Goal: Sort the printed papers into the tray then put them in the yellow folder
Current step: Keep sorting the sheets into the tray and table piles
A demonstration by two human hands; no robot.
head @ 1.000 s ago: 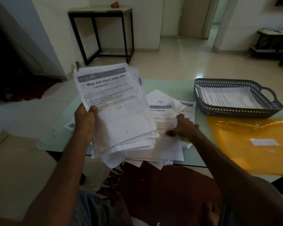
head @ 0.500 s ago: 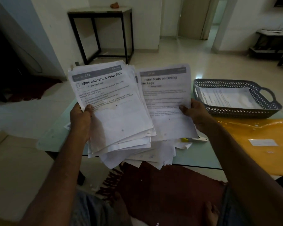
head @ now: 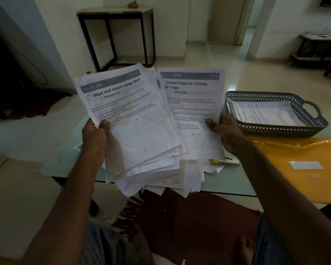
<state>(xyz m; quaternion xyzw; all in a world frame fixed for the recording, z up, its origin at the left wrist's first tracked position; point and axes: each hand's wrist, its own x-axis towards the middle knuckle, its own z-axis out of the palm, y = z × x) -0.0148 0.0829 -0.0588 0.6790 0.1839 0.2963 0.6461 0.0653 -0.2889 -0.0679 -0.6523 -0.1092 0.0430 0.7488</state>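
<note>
My left hand (head: 95, 135) grips a thick stack of printed papers (head: 139, 134) by its left edge and holds it up over the glass table; the top page reads "Wipe and return soap dish". My right hand (head: 225, 131) holds up a single printed sheet (head: 193, 104) headed "Install Pads on Dining Chair Legs", thumb on its face, just right of the stack. A grey perforated tray (head: 279, 129) stands at the right with a few printed pages lying inside. The yellow folder (head: 298, 169) lies flat in front of the tray.
More loose papers (head: 194, 175) lie on the pale green glass table (head: 229, 182) under the raised pages, beside a small white and yellow object (head: 223, 162). A dark red rug (head: 195, 222) lies below. A black-framed side table (head: 117, 35) stands against the far wall.
My right hand picked one sheet off the table pile and raised it upright beside the stack. The left hand's stack rose slightly.
</note>
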